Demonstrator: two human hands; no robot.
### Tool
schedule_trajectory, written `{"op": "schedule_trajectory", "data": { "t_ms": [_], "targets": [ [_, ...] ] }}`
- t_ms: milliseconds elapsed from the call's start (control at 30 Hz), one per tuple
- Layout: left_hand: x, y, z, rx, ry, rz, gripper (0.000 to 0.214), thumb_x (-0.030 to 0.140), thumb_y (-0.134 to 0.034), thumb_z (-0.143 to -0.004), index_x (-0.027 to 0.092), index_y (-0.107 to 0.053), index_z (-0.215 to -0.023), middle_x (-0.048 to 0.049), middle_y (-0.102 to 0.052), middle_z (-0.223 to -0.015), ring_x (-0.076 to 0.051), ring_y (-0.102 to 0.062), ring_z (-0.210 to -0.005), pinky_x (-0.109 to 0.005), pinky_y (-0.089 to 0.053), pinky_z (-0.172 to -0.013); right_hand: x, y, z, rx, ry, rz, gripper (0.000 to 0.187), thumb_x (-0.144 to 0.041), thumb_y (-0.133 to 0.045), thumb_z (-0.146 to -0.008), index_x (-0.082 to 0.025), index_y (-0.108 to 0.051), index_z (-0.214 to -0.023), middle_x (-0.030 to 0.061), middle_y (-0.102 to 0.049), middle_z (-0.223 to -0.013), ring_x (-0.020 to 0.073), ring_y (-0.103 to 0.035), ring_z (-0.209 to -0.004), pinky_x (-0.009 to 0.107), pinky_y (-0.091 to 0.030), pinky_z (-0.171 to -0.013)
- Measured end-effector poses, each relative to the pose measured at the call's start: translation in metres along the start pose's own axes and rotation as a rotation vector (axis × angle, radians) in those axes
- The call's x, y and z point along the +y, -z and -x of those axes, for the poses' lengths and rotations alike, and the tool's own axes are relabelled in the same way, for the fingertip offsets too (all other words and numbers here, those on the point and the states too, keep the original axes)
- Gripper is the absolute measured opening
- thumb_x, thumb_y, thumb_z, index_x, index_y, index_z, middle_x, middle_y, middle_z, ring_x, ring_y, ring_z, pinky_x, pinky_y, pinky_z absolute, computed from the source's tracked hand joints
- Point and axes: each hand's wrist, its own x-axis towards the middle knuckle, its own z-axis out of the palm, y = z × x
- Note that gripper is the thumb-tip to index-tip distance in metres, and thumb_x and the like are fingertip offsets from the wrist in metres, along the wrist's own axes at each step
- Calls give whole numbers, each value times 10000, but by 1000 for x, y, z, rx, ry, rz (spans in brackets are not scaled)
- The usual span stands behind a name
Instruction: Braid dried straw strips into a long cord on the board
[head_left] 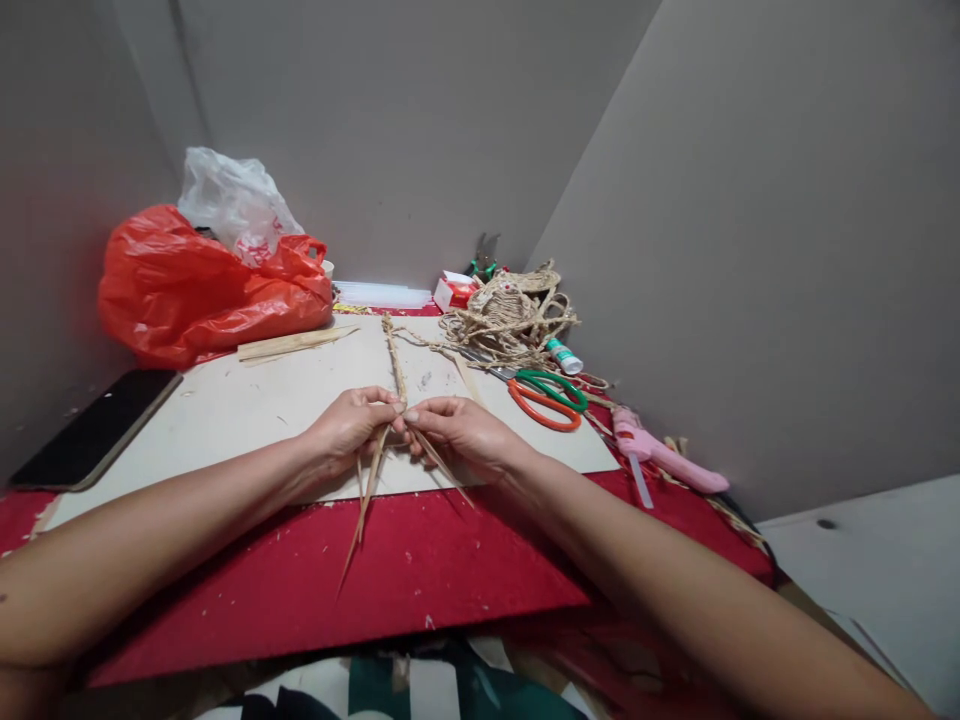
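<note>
A braid of dry, straw-coloured fibre (pixel 394 356) runs away from me over the pale board. Its near end is pinched between my two hands, which meet fingertip to fingertip. My left hand (pixel 356 425) is closed on the braid's left side, thumb and forefinger pressed together. Closed on the other side is my right hand (pixel 457 430), thumb on top. Loose fibre strands (pixel 367 490) hang toward me from under the left fingers, and more strands (pixel 442 460) come out below the right. The fingers partly hide where the strands cross.
A pale board (pixel 247 420) lies on a red cloth (pixel 450 560). Orange-handled scissors (pixel 551 400), a glue stick (pixel 564 356), coiled braided cord (pixel 517 315) and a pink glue gun (pixel 664 455) sit right. Left are a phone (pixel 97 425), a red plastic bag (pixel 195 295) and flat strips (pixel 292 343).
</note>
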Motion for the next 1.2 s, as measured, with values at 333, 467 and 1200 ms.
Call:
{"op": "schedule_trajectory", "data": {
  "t_ms": [333, 467, 1200],
  "targets": [
    [-2, 0, 0, -14, -28, -6, 120, 168, -590, -752, 160, -478, -710, 16, -585, -538, -26, -372, -327, -167, -138, -342, 8, -2, -4, 137, 190, 94, 315, -421, -705, -662, -153, -557, -737, -4, -601, -660, 85, -507, -528, 214, -382, -499],
    [-4, 0, -1, -34, -41, -9, 127, 203, -586, -769, 170, -467, -739, 24, -570, -535, -51, -453, -377, -155, -172, -347, 7, -4, -4, -49, 2, -72, 260, -391, -618, -763, -151, -522, -796, 16, -598, -690, 89, -539, -511, 216, -423, -471],
    [0, 10, -2, -175, -80, -247, 158, 243, -611, -718, 147, -503, -783, -21, -644, -629, -9, -267, -330, -188, -122, -365, 2, -2, -4, -41, -47, -7, 289, -393, -629, -727, -153, -487, -652, -115, -276, -412, 15, -154, -323, 168, -91, -308]
  ]
}}
